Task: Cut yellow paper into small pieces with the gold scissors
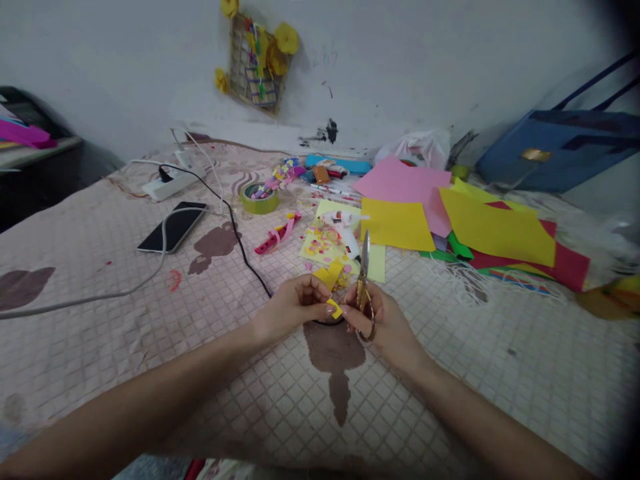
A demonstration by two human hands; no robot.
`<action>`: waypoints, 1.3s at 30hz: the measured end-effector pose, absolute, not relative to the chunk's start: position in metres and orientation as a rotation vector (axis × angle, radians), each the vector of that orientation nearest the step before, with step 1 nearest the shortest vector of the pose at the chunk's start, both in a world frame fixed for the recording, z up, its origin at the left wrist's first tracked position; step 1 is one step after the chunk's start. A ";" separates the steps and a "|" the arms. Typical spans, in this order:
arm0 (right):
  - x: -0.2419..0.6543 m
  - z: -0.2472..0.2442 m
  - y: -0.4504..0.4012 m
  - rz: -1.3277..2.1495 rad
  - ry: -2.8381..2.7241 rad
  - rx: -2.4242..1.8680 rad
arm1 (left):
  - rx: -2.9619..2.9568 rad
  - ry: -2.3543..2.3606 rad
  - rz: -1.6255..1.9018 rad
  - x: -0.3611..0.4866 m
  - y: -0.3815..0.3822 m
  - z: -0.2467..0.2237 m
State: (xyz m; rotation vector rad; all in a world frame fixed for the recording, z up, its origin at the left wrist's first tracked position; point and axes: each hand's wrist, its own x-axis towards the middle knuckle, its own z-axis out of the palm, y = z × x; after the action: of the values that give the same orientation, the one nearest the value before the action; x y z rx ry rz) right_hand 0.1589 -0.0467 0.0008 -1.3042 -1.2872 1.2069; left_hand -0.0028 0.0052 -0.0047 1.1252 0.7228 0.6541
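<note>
Between my two hands is a small piece of yellow paper (334, 308). My left hand (300, 300) pinches it from the left, fingers closed. My right hand (383, 320) has its fingers through the handles of a pair of gold-handled scissors (365, 263), whose blades point up and away from me; its thumb and fingertip also touch the yellow piece. Just beyond lie yellow paper strips (329, 272) and tiny paper scraps. A white glue gun (344, 230) rests on a pale yellow sheet (377, 265) behind the scissors.
Coloured sheets (500, 227) and white string (470, 283) lie to the right, near a blue bag (560, 147). A roll of tape (259, 199) and a pink decorated strip (278, 235) sit left of centre. A phone (173, 227), power strip (173, 183) and black cord (240, 240) are further left.
</note>
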 end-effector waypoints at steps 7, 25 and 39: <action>0.161 -0.003 -0.047 1.247 -1.256 -1.277 | 1.095 0.724 0.630 -0.003 0.007 -0.006; 0.161 0.003 -0.047 1.260 -1.273 -1.278 | 1.111 0.733 0.597 -0.004 0.007 -0.007; 0.160 0.002 -0.046 1.140 -1.296 -1.307 | 1.179 0.699 0.594 -0.003 0.005 -0.005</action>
State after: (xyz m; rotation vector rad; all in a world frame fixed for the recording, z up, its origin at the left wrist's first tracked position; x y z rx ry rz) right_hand 0.1603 -0.0460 0.0018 -1.3066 -1.2964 1.1402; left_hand -0.0029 0.0053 -0.0047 1.1791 0.6992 0.5941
